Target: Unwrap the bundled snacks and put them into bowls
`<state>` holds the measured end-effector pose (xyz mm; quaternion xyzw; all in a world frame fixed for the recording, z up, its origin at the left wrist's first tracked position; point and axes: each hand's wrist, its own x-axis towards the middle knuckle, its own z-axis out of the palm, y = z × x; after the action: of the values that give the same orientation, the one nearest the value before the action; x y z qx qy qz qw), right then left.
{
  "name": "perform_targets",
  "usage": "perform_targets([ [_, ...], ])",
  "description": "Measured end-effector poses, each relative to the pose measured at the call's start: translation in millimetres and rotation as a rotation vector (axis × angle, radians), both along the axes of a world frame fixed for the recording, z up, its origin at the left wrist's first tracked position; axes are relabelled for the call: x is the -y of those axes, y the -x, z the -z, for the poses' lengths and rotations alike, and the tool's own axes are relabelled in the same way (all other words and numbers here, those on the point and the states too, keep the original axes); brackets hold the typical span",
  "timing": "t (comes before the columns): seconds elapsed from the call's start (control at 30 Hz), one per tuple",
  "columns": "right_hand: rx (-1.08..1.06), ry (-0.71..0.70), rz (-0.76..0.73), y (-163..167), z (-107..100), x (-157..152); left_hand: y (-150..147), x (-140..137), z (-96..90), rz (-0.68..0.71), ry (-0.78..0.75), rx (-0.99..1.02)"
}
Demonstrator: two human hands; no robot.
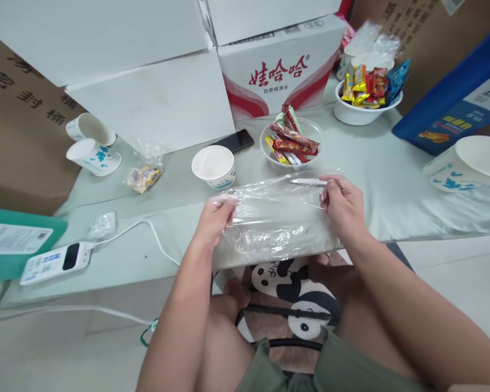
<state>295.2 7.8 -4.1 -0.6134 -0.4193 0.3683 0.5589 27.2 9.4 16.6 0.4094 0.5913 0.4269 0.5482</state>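
Note:
A clear plastic bag [277, 215] is stretched between my two hands over the table's front edge. My left hand [215, 218] pinches its left side, fingers closed. My right hand [343, 206] is closed on the right side. A slim white stick, like a pen [308, 182], points left from my right fingertips; whether I grip it or it lies behind the film, I cannot tell. Just beyond the bag are a white paper cup [214, 167] and a clear bowl [265, 142] of wrapped snack sticks [292, 136].
A black phone [237, 141] lies behind the cup. To the left are tipped paper cups [95, 157], a yellow wrapped snack [144, 178] and a white power strip [57, 264] with a cable. A white bowl [363, 115] of snacks and another paper cup [469, 166] stand right. Boxes [281, 71] line the back.

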Motion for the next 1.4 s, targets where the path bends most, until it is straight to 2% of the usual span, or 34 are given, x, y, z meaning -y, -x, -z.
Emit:
perform_targets([
  [0.1, -0.006, -0.023, 0.043, -1.9, -1.6, 0.3, 3.2, -2.9, 0.2, -0.132, -0.044, 0.055],
  [0.23, -0.063, -0.033, 0.131, -3.4, -0.7, -0.1, 7.3, -5.2, -1.6, -0.214, -0.077, 0.12],
  [0.37, -0.084, -0.111, 0.23, -6.2, 1.9, -1.6, 11.7, -9.2, -4.4, -0.318, -0.097, 0.229],
  [0.47, -0.138, -0.135, 0.182, -7.6, 4.7, -4.1, 14.3, -12.0, -4.8, -0.36, -0.066, 0.287],
  [0.57, -0.135, -0.142, -0.006, -6.1, 8.6, -6.2, 13.5, -12.9, -1.3, -0.338, -0.043, 0.283],
  [0.67, -0.038, -0.168, -0.124, -3.3, 11.3, -5.5, 11.3, -12.3, 5.5, -0.251, -0.119, 0.229],
  [0.77, -0.002, -0.248, -0.124, -3.6, 12.1, -2.1, 11.5, -11.2, 10.4, -0.201, -0.135, 0.194],
  [0.9, -0.031, -0.459, 0.002, -9.6, 11.9, 2.7, 14.9, -9.4, 9.1, -0.162, -0.073, 0.239],
  [0.97, -0.14, -0.423, -0.039, -11.6, 10.9, 4.6, 15.7, -9.0, 6.5, -0.162, -0.068, 0.274],
  [1.1, -0.361, -0.148, -0.36, -8.7, 5.7, 9.5, 13.3, -10.5, 1.7, -0.249, -0.041, 0.357],
  [1.17, -0.422, -0.095, -0.447, -5.7, 2.7, 12.8, 11.1, -12.4, 0.0, -0.305, -0.013, 0.393],
  [1.27, -0.481, -0.106, -0.479, -2.0, 0.5, 16.2, 7.8, -15.7, -1.3, -0.4, 0.024, 0.454],
  [1.4, -0.475, -0.073, -0.389, 5.2, 2.5, 15.4, 3.9, -18.9, 0.1, -0.518, 0.005, 0.518],
])
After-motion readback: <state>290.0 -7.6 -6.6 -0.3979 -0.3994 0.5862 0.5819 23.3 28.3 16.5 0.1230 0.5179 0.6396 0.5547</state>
